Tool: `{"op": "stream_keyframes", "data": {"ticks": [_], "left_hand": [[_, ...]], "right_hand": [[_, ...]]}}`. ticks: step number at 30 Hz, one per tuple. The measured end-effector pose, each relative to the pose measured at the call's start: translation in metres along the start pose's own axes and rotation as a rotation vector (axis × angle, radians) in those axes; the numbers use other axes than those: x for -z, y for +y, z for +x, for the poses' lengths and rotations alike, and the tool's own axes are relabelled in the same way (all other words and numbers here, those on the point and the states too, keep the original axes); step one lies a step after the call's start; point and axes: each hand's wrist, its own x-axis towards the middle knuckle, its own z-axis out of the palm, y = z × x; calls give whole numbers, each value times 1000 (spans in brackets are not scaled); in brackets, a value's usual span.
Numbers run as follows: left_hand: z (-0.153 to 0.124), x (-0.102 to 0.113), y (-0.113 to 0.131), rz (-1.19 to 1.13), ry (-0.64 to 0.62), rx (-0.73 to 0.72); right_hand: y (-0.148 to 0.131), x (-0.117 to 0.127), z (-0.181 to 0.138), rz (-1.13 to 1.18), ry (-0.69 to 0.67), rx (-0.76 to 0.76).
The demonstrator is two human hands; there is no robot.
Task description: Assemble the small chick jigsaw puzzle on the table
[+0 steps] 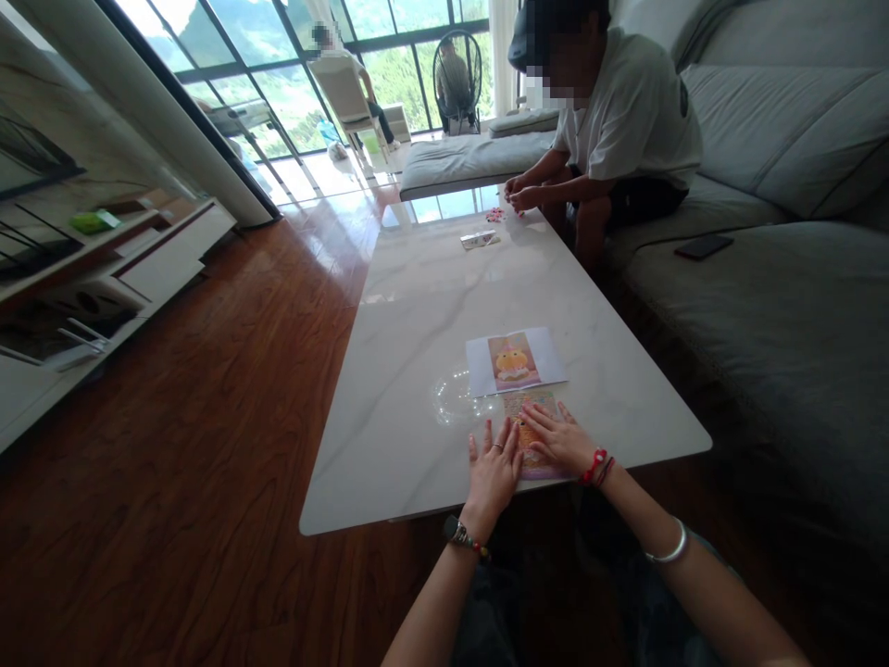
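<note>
My left hand lies flat on the white marble table near its front edge, fingers stretched out and spread. My right hand rests flat on a small coloured picture board, fingers extended over it. Just beyond the board lies a white sheet with a printed cartoon picture. A crumpled piece of clear plastic sits to the left of the board.
Another person in a white shirt sits on the grey sofa at the far end, hands near small pink pieces and a small packet. A dark phone lies on the sofa. Wooden floor stretches left.
</note>
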Motion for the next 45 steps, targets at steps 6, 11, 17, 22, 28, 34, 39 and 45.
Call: {"op": "stream_keyframes", "data": {"ticks": [6,11,17,22,28,34,39,45], "left_hand": [[-2,-9,5,5,5,71],[-5,-12,5,-10,18,87],[-7,-7,1,-42,27,96],[-9,-3,-4,-56,12,103],[-15,2,-11,-73,26,89],[-16,4,-12,-66,19,95],[-15,5,-10,-73,1,125],[-15,3,-9,-77,45,89]], "right_hand": [[18,-6,0,-24,-57,-166],[40,-6,-10,-61,-62,-345],[26,-9,-15,-50,-38,-257],[23,-7,-26,-30,-57,-286],[19,1,-30,-14,41,-292],[20,18,-30,118,134,-327],[27,18,-39,277,60,-166],[18,11,-27,144,139,-158]]}}
